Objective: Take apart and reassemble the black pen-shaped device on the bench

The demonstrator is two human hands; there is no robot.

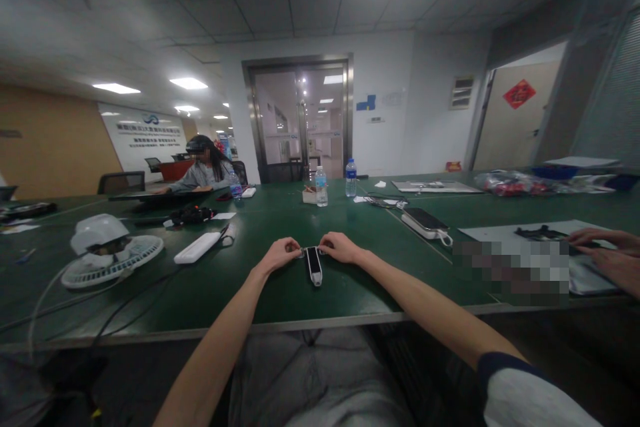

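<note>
A slim device [313, 265] with a black top and pale edges lies on the green table in front of me. Its pale, narrower end points toward me. My left hand [281, 255] is closed in a pinch at the left of its far end. Across from it, my right hand [343, 247] pinches at the right of that same end. Something small and light shows at each set of fingertips, too small to name. Whether these bits are joined to the device I cannot tell.
A white fan-like appliance [113, 260] and a white power bank-like block [197, 248] stand left, with cables. Bottles [351, 178] are farther back. A black-topped device [425, 222] lies right. One person [203, 167] sits across; another person's hands [607, 250] work at right.
</note>
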